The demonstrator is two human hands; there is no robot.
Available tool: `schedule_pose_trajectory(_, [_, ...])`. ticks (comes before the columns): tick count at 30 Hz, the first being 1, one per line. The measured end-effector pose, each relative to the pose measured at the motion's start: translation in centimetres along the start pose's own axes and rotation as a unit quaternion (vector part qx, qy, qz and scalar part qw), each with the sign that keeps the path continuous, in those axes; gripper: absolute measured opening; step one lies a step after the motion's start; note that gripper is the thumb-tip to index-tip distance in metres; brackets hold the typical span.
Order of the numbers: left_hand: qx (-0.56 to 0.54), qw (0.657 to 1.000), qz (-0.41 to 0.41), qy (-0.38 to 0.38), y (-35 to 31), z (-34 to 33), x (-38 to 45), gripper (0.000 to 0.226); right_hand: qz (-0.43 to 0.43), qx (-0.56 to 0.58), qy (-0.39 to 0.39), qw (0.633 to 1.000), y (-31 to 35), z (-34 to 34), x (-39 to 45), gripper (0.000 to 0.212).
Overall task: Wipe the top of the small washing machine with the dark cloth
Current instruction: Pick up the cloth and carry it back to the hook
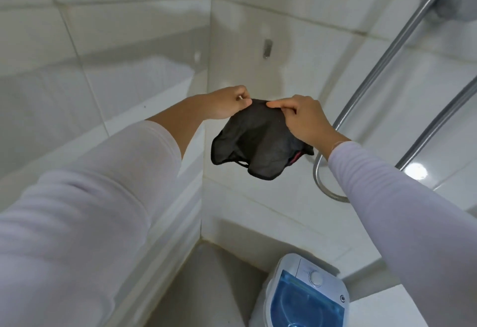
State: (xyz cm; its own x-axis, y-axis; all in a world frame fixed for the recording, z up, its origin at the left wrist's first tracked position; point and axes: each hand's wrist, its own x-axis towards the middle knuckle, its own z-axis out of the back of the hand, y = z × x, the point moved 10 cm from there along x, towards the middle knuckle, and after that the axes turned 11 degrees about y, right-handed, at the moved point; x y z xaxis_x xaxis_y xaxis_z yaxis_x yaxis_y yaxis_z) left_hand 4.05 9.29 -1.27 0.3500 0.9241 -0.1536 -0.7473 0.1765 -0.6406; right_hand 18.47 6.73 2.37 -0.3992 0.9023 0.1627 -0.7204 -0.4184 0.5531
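Observation:
A dark grey cloth with black edging hangs in the air in front of the tiled corner. My left hand pinches its upper left edge and my right hand pinches its upper right edge, so it droops between them. Far below, at the bottom of the view, stands the small washing machine, white with a clear blue lid and a round knob on top. Both hands are well above it and to its left.
White tiled walls meet in a corner behind the cloth. A metal shower hose loops down on the right beside chrome rails. A small metal hook sits on the wall. A white ledge runs behind the machine; grey floor lies left of it.

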Motion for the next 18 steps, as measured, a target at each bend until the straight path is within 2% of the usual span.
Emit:
schedule_pose_trajectory(6, [-0.052, 0.993, -0.072, -0.082, -3.0, 6.1, 2.2, 0.006, -0.027, -0.069, -0.054, 0.996, 1.6, 3.7, 3.5, 0.041])
schedule_pose_trajectory(10, [-0.013, 0.984, -0.079, -0.159, -3.6, 9.0, 3.9, 0.023, -0.036, -0.082, -0.071, 0.993, 2.1, 4.5, 5.9, 0.042])
schedule_pose_trajectory(18, [-0.036, 0.965, -0.050, -0.254, -2.1, 10.4, 5.9, 0.026, -0.077, -0.086, -0.092, 0.989, 1.5, 3.5, 7.9, 0.045])
